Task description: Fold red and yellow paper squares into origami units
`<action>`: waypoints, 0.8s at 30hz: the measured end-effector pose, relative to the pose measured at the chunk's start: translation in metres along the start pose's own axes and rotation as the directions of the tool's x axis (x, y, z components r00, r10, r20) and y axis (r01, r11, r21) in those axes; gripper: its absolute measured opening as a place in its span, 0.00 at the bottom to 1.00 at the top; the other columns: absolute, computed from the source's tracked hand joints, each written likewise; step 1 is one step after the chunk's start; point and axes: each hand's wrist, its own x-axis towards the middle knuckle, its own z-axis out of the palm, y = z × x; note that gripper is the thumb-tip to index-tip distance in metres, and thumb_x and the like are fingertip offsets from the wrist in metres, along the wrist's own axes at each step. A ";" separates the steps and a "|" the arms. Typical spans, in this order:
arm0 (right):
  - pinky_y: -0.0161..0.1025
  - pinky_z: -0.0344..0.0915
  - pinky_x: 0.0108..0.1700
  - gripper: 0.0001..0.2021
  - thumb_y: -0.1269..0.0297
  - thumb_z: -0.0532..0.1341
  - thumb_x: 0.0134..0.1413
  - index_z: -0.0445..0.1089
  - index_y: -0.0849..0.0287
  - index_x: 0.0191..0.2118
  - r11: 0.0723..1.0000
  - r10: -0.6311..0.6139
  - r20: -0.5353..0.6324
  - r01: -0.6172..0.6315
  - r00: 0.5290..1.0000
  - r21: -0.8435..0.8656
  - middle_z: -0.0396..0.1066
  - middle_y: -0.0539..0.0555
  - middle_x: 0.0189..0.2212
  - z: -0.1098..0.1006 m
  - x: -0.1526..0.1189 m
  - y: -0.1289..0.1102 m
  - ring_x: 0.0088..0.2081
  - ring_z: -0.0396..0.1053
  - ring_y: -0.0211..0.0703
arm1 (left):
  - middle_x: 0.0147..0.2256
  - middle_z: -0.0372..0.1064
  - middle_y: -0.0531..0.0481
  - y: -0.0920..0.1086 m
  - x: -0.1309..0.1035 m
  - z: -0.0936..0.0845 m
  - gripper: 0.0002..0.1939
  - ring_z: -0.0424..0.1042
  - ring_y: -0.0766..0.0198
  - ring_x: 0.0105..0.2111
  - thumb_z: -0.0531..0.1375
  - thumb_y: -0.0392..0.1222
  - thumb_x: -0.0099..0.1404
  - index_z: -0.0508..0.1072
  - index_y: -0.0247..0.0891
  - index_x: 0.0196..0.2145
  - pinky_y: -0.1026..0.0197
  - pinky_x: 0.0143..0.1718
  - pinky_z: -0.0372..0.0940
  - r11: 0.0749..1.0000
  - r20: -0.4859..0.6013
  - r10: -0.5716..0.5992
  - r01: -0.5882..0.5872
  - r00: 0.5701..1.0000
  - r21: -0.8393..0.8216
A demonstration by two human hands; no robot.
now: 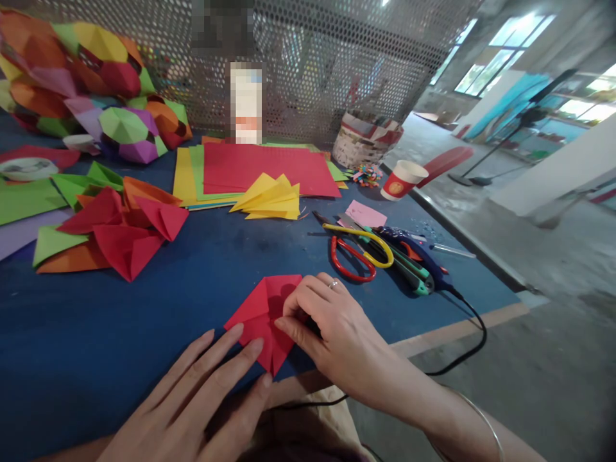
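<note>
Red paper piece [262, 317], partly folded w/ visible creases, roughly diamond-shaped, one point toward the near desk edge. Lies flat on blue desk [120, 321], near front edge, approx. centre. Lower corner pinned under fingertips, right part covered by fingers.

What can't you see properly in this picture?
- Head view: part of the red folded paper lies hidden under the right hand and the left hand fingertips.
- The bottle by the mesh wall is blurred.
- The black cord runs off behind the right arm.
- What the basket holds is too small to tell.
</note>
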 end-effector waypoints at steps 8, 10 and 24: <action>0.43 0.57 0.43 0.09 0.66 0.59 0.71 0.68 0.58 0.35 1.000 0.003 0.016 -0.003 1.000 -0.023 0.72 0.52 0.36 0.001 0.000 0.000 0.37 0.63 0.43 | 0.56 0.76 0.53 0.001 0.002 0.002 0.21 0.67 0.57 0.63 0.51 0.45 0.78 0.69 0.49 0.64 0.51 0.72 0.48 0.999 0.065 0.000 -0.003 0.998 0.044; 0.44 0.57 0.44 0.09 0.67 0.59 0.71 0.68 0.59 0.35 1.000 -0.001 0.013 0.001 1.000 -0.014 0.72 0.52 0.36 0.002 -0.001 0.000 0.37 0.62 0.43 | 0.56 0.74 0.52 0.001 0.001 0.005 0.21 0.66 0.56 0.62 0.52 0.50 0.78 0.70 0.51 0.64 0.51 0.73 0.45 0.998 0.095 -0.005 -0.002 0.995 0.070; 0.44 0.55 0.45 0.08 0.69 0.60 0.70 0.66 0.58 0.35 1.000 0.003 -0.023 -0.003 1.000 -0.005 0.70 0.50 0.35 0.004 -0.001 -0.001 0.37 0.61 0.43 | 0.54 0.75 0.51 0.004 0.002 0.009 0.21 0.66 0.58 0.62 0.50 0.55 0.79 0.75 0.49 0.59 0.53 0.73 0.44 0.996 0.051 -0.020 0.015 0.998 0.085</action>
